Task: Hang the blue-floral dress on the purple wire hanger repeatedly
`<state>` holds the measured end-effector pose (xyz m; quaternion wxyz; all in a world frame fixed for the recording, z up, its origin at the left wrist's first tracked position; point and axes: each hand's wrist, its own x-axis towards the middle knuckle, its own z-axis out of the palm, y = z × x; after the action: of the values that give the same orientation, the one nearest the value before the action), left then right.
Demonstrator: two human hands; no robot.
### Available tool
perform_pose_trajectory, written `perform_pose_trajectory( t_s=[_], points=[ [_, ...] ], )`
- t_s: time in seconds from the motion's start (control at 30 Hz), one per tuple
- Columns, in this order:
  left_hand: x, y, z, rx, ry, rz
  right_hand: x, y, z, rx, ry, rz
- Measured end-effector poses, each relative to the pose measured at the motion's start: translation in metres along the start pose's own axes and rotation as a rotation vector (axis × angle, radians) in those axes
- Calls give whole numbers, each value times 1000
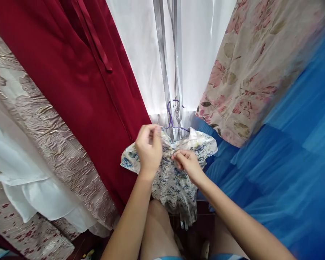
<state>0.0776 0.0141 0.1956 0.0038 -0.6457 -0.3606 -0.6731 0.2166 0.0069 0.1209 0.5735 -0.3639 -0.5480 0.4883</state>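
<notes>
A small floral dress in white, blue and yellow hangs in front of my knees, with flared sleeves and a gathered body. Its purple hanger shows above the neckline. My left hand is over the shoulder at the left, slightly blurred, thumb and fingers closed together; whatever is between them is hidden. Lower and to the right, my right hand pinches the fabric at the middle of the dress front. The dress's lower end falls between my legs, partly in shadow.
A dark red satin garment and a textured pinkish one hang at the left. White fabric with long grey ribbons hangs behind. On the right are a pink floral garment and blue pleated tulle.
</notes>
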Motion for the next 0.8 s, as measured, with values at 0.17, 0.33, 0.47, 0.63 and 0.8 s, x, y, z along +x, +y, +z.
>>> perform_pose_trajectory(
  t_s=[0.17,0.33,0.47,0.63,0.8],
  points=[
    [20,-63,-47,-74,299,-184,-27,18,-24,-92,-70,54],
    [-28,-131,-58,-392,561,-663,-46,41,-40,-207,-171,140],
    [-96,-143,-34,-493,462,-899,-61,67,-44,-269,-198,189],
    [-146,-110,-6,-651,170,-974,-83,91,-65,-360,-257,280],
    [-144,-42,2,-623,-207,-863,-82,82,-77,-499,-248,204]
  ],
)
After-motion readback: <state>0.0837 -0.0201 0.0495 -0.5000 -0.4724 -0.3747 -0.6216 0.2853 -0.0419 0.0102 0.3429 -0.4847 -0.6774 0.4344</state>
